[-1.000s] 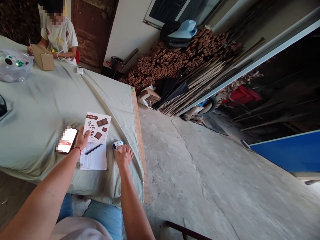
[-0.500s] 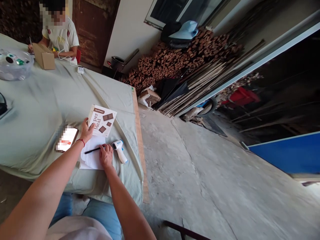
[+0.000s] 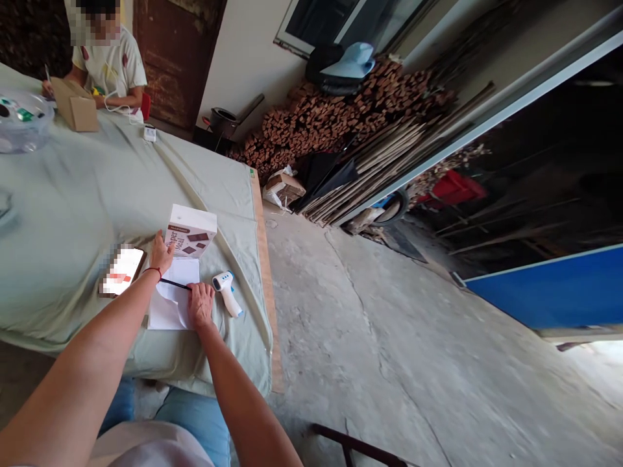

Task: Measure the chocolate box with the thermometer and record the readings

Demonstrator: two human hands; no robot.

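My left hand is closed on the left side of a white and brown meal box, printed with dark chocolate squares. The box stands nearly upright at the far end of an open paper notebook, its white top showing. My right hand rests on the notebook's right side with fingers curled over a black pen, which points left across the page. One page is curled up. Close to the right hand lies a white and blue infrared thermometer. A phone with a lit screen lies left of the notebook.
A pale green cloth covers the table. Across it sits a person behind a cardboard box. A clear plastic bowl stands far left, a small white device near the far edge. Stacked firewood lines the wall.
My left hand has tipped the meal box more upright, so its top faces me and its front is foreshortened. A notebook page has curled up further. The view has shifted slightly.
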